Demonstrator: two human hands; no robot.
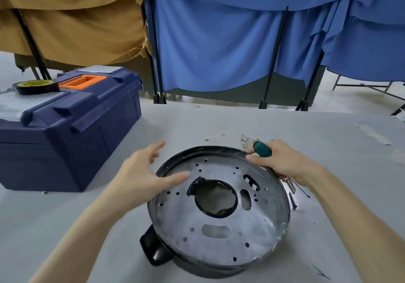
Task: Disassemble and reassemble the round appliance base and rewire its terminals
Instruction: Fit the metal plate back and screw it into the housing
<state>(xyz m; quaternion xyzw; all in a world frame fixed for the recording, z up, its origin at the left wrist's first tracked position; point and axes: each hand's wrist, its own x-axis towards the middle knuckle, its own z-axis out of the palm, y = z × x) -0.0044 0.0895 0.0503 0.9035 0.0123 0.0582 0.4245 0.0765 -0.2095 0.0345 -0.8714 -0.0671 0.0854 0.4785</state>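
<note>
The round appliance base (219, 234), a grey metal disc with a black rim, several holes and a large central opening, lies on the grey table (65, 228). A black plastic handle (154, 252) sticks out at its near left. My left hand (144, 173) hovers open with spread fingers over the base's left rim. My right hand (282, 162) grips a green-handled screwdriver (263, 149) at the base's far right rim, with its fingers touching the rim. Loose thin wires with ring terminals (247, 140) lie just beyond the base.
A dark blue toolbox (72, 133) with an orange handle stands at the left, a roll of black tape (36, 86) on its lid. Screws and metal pieces (292, 195) lie right of the base. Blue and tan curtains on black stands hang behind the table.
</note>
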